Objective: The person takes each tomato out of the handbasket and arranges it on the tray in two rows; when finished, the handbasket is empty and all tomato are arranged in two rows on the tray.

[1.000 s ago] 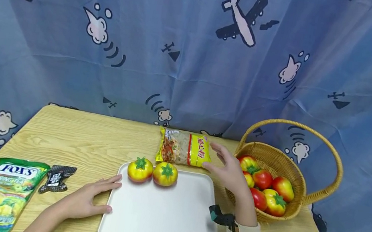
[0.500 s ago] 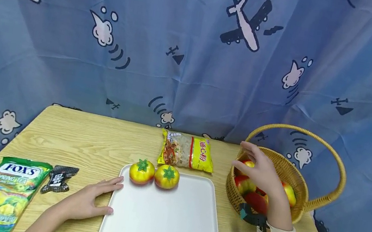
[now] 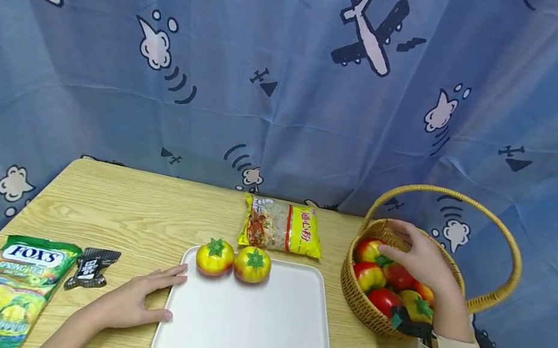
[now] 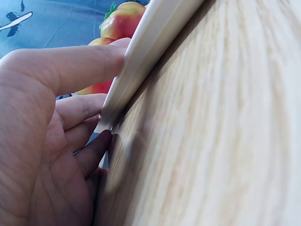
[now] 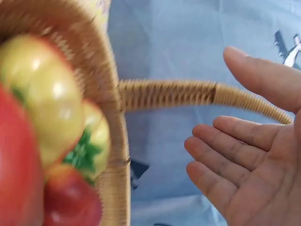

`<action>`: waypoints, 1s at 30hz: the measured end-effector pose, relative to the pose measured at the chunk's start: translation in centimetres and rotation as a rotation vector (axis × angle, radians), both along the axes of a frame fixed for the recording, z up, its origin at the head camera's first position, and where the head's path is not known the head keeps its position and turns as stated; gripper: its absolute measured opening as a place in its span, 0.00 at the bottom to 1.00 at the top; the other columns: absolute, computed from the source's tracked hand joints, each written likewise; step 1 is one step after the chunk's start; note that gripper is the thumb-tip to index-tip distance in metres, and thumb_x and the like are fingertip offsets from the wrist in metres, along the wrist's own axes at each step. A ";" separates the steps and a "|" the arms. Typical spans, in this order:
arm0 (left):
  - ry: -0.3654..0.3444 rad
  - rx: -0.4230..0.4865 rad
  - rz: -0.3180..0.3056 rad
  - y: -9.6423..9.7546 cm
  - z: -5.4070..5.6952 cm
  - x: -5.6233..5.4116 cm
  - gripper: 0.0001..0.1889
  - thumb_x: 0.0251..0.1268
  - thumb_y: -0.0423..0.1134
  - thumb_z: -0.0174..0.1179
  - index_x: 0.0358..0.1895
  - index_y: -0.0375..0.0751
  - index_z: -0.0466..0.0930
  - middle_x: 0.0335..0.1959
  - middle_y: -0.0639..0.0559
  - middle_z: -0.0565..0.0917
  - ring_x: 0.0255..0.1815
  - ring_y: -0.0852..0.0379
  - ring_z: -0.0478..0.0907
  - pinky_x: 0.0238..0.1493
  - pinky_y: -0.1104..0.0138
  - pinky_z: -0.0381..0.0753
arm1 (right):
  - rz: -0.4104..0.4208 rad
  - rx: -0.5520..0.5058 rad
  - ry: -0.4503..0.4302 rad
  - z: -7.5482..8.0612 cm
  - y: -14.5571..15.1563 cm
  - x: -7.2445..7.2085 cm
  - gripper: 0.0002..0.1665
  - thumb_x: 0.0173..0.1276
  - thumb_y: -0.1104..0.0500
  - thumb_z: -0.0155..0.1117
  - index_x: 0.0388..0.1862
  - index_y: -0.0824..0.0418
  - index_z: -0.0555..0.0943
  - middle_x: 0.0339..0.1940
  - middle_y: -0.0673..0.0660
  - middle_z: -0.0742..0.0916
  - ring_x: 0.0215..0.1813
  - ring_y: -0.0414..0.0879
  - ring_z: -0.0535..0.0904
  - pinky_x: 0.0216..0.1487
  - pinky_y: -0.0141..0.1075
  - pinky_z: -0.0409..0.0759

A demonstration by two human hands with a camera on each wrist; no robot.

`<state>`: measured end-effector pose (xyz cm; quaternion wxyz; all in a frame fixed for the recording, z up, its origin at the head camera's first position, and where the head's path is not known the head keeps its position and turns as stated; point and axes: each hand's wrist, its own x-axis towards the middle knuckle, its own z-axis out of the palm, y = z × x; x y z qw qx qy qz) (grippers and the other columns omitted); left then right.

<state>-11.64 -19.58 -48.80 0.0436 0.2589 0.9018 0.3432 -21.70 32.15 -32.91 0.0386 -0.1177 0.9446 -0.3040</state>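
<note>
My left hand [image 3: 135,301] rests at the left edge of a white tray [image 3: 254,328]; in the left wrist view its thumb and fingertips touch the tray's rim [image 4: 136,56]. Two yellow-red tomatoes with green star-shaped tops, one left [image 3: 214,257] and one right [image 3: 252,265], sit side by side at the tray's back left. Over the wicker basket [image 3: 359,302] hovers my right hand [image 3: 424,261], fingers extended and palm bare in the right wrist view. Several red and yellow tomatoes [image 3: 383,301] fill the basket, some partly hidden by the hand and wrist.
The basket's tall handle [image 3: 506,240] arches up behind my right hand. A yellow pasta bag [image 3: 281,226] lies behind the tray. At the left are a green FOX'S candy bag [image 3: 0,291] and a small black packet [image 3: 91,269]. A blue curtain [image 3: 294,79] hangs behind the table.
My right hand has moved right, from beside the pasta bag to over the basket. My left hand has stayed at the tray's edge. The view has shifted slightly.
</note>
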 end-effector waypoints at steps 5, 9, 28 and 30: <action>-0.016 -0.007 0.006 0.0 0.0 0.1 0.35 0.59 0.60 0.60 0.67 0.46 0.69 0.74 0.50 0.61 0.70 0.34 0.61 0.66 0.39 0.61 | 0.000 0.016 -0.022 -0.8 1.7 -0.7 0.43 0.67 0.48 0.61 0.69 0.74 0.58 0.67 0.75 0.67 0.67 0.70 0.63 0.65 0.62 0.64; -0.009 -0.013 0.001 -0.1 0.0 0.4 0.35 0.59 0.59 0.60 0.67 0.44 0.69 0.73 0.47 0.62 0.68 0.32 0.61 0.64 0.38 0.63 | -0.001 -0.001 -0.039 -1.9 2.8 -1.0 0.41 0.67 0.50 0.61 0.68 0.76 0.60 0.66 0.75 0.68 0.67 0.70 0.64 0.64 0.61 0.66; -0.025 -0.009 -0.010 0.2 0.2 0.4 0.34 0.60 0.58 0.60 0.67 0.46 0.69 0.73 0.47 0.62 0.68 0.30 0.61 0.63 0.36 0.62 | 0.008 0.063 -0.196 -4.1 5.1 -2.2 0.42 0.66 0.50 0.61 0.66 0.80 0.61 0.64 0.78 0.70 0.64 0.72 0.67 0.63 0.61 0.68; -0.031 -0.007 -0.014 0.2 0.2 0.3 0.34 0.60 0.58 0.60 0.67 0.46 0.69 0.73 0.47 0.62 0.68 0.30 0.61 0.63 0.36 0.62 | 0.023 0.085 -0.200 -4.2 5.1 -2.4 0.42 0.66 0.50 0.61 0.65 0.81 0.62 0.63 0.79 0.70 0.63 0.71 0.67 0.63 0.60 0.68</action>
